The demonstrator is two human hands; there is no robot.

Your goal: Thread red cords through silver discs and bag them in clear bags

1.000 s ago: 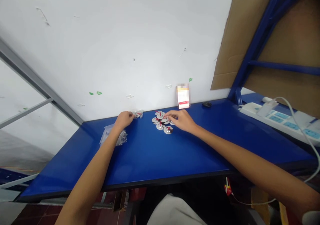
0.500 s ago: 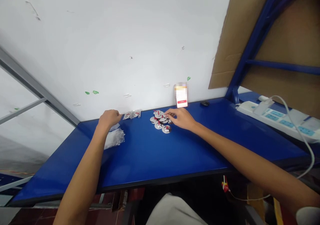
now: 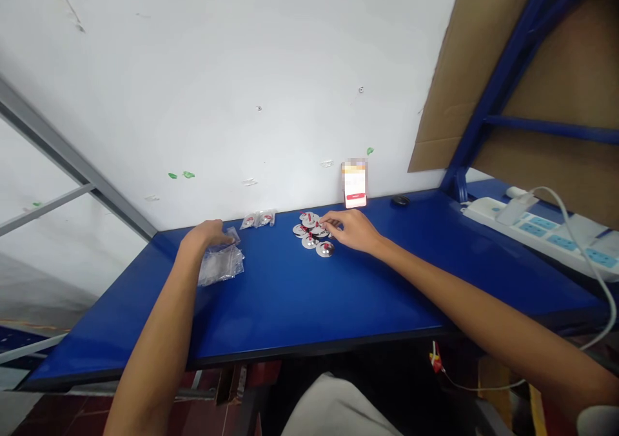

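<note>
The left hand [image 3: 207,234] lay on a clear plastic bag [image 3: 220,266], its grip too hidden to tell. 2 small packets [image 3: 258,219] sat back against the white wall [image 3: 193,100], out of the way. The right hand [image 3: 349,230] reached red-tagged metal discs [image 3: 309,231], its grip also unclear, with a wide stretch of blue counter [image 3: 309,307] before its front edge.

The propped card [image 3: 354,183], its face blurred
</note>
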